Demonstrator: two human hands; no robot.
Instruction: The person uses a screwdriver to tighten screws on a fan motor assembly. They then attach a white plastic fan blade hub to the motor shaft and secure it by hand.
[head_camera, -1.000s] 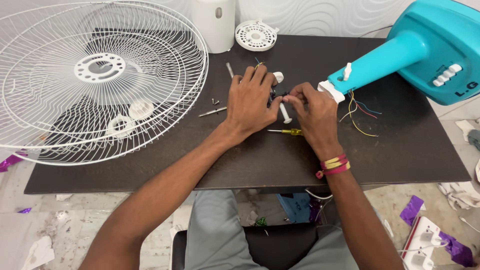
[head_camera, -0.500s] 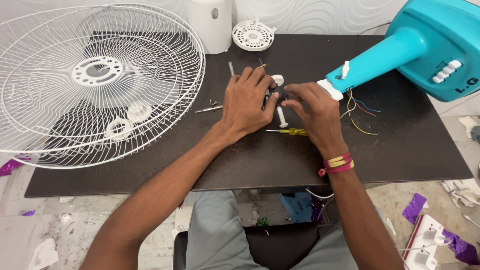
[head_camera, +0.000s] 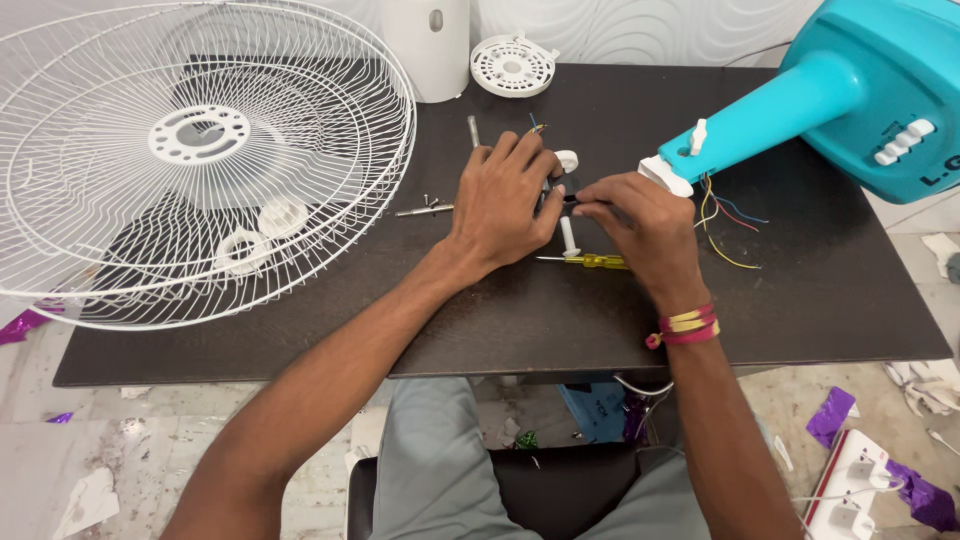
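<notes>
My left hand (head_camera: 508, 200) rests on a small dark part (head_camera: 557, 192) at the middle of the dark table (head_camera: 800, 300), its fingers curled over it. My right hand (head_camera: 640, 225) meets it from the right, fingertips pinched on the same part. A white peg (head_camera: 569, 236) stands out below the hands and a white knob (head_camera: 567, 159) lies just above them. A yellow-handled screwdriver (head_camera: 592, 261) lies on the table under my right hand. Most of the dark part is hidden by my fingers.
A white wire fan guard (head_camera: 190, 160) covers the table's left side. A teal fan stand (head_camera: 830, 100) lies at the right, coloured wires (head_camera: 725, 215) trailing from its white end. A round white grille piece (head_camera: 513, 65) and a white cylinder (head_camera: 428, 45) sit at the back. Loose screws (head_camera: 425, 207) lie left of my hand.
Both hands stay together on the small part; the fingers have shifted slightly. The view has tilted a little.
</notes>
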